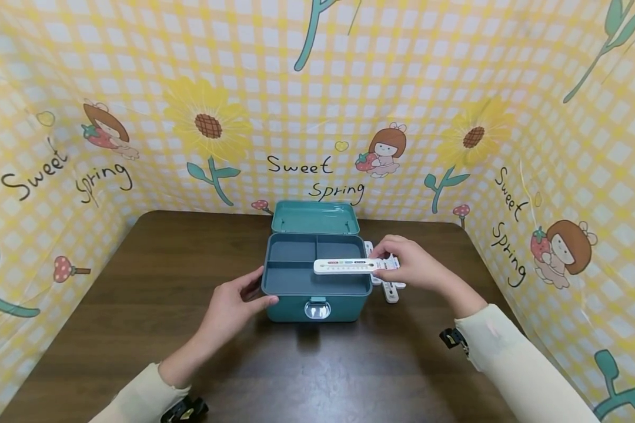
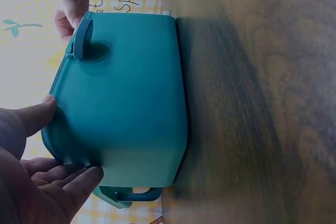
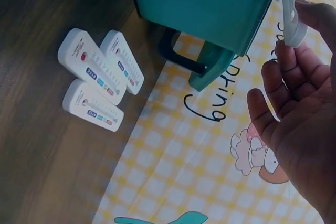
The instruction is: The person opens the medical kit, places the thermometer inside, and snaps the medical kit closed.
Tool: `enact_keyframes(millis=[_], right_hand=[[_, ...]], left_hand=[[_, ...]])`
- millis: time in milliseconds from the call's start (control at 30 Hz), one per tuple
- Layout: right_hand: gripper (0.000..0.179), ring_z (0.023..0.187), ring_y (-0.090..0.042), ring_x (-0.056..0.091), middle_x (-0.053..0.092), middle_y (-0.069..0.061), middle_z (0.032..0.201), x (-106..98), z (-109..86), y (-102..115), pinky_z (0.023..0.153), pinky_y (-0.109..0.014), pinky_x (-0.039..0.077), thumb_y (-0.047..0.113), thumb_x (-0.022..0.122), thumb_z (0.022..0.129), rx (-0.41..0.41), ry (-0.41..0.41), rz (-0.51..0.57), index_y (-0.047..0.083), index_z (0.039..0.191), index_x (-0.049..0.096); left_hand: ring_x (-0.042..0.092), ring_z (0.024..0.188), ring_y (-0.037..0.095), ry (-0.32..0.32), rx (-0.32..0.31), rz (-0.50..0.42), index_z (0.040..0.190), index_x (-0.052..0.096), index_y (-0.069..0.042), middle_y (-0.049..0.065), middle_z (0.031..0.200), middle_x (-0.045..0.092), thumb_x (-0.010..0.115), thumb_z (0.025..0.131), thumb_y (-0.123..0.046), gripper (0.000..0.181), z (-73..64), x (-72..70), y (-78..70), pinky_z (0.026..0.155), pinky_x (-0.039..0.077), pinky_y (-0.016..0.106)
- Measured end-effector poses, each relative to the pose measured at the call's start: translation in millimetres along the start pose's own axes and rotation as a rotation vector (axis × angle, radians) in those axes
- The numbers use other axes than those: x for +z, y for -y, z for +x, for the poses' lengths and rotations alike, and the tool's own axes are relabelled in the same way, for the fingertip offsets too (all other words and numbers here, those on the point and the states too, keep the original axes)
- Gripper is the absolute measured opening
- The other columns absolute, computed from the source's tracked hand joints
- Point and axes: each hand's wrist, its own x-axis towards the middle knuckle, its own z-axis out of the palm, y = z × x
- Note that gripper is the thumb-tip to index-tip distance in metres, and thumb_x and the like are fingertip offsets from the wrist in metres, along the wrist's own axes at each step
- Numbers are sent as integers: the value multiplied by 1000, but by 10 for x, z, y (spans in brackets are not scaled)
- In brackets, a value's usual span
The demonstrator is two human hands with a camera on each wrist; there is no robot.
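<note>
A teal storage box (image 1: 291,310) with a dark grey-blue divided tray (image 1: 291,279) inside stands with its lid (image 1: 315,217) tipped back. My left hand (image 1: 238,302) holds the box's left front corner, its thumb at the front rim and its fingers along the side wall. A white strip thermometer (image 1: 344,267) is pinched at its right end by my right hand (image 1: 413,264). The thermometer lies level above the tray's right part. In the right wrist view, several thermometers, one white thermometer (image 3: 92,66) overlapping its neighbours, lie on the table beside the box.
The brown wooden table (image 1: 153,282) ends at a yellow checked cloth wall (image 1: 233,176), with further cloth on both sides. A clear latch (image 1: 317,309) sits on the box front. A teal handle (image 3: 178,56) sticks out at the box's rear.
</note>
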Motion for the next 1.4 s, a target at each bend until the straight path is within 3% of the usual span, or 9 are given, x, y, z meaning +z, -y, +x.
enact_keyframes(millis=[400,967,1400], right_hand=[[21,94,-16,55,65,8,97,64,133,140,80,-33,50,24,85,84,8,50,-121,21,103,75],[19,96,-21,57,64,6,98,183,299,246,81,-34,50,28,82,87,-13,97,-85,21,103,74],[19,94,-15,55,66,9,97,305,383,337,83,-33,49,32,83,86,-9,68,-158,22,100,75]], left_hand=[[66,123,28,5,6,-13,152,51,-11,13,147,58,86,82,-43,84,9,5,-6,94,58,41],[67,123,27,1,16,-25,151,52,-11,12,146,59,85,81,-46,85,-7,-6,12,93,58,40],[68,121,25,-3,30,-31,151,52,-11,13,145,60,85,83,-42,82,-6,-11,4,92,59,37]])
